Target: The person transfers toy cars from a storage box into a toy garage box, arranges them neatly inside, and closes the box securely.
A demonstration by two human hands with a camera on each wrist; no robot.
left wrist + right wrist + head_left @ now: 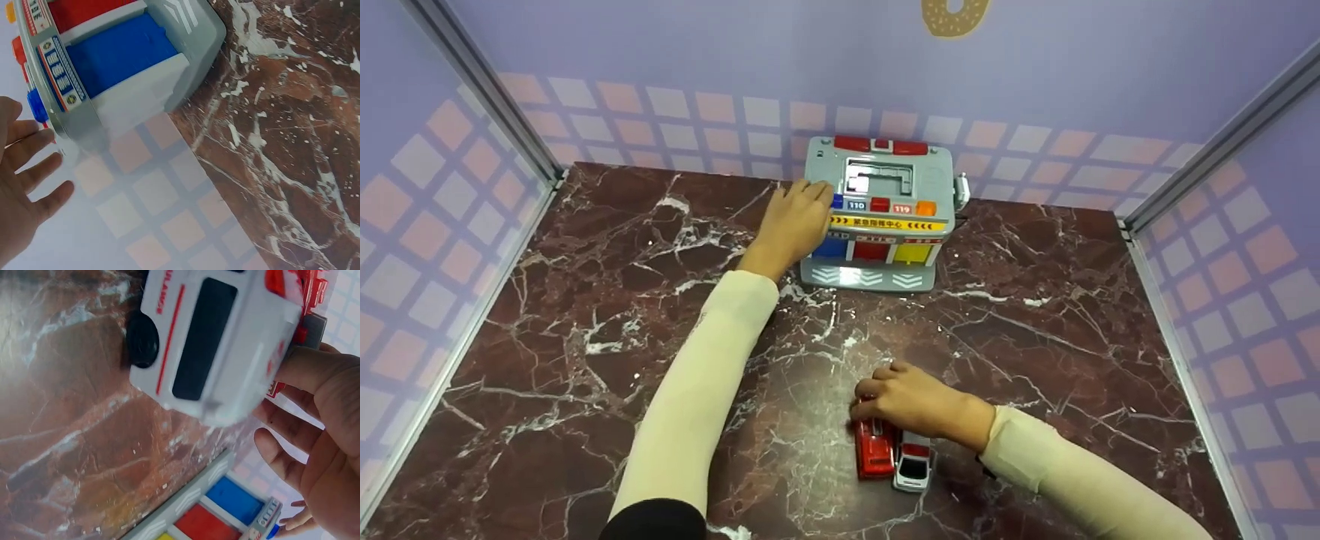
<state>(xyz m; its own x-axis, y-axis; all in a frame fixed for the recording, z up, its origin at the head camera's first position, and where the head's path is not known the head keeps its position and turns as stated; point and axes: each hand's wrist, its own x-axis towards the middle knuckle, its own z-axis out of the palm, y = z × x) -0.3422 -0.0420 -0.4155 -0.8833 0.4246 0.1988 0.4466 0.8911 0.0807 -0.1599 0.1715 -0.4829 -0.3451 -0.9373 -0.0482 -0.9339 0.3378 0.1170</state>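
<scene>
My left hand [795, 225] is at the left side of a grey toy emergency station [889, 234]. Its fingers are spread and loosely bent, with the fingertips right at the station's upper corner beside a blue button [37, 105]. Nearer to me, my right hand [919, 401] grips the far end of a red toy fire truck [876, 454] with thumb and fingers, which cover that end. Alongside the truck on its right stands a white toy ambulance [913, 471], partly under the hand. The right wrist view shows the ambulance's side window and red stripe up close.
The station stands against the back wall [720, 52] with blue, red and yellow doors facing me. Red and orange buttons [925, 208] line its roof edge. Walls with pink and white squares enclose the dark red marbled tabletop [1035, 360] on three sides.
</scene>
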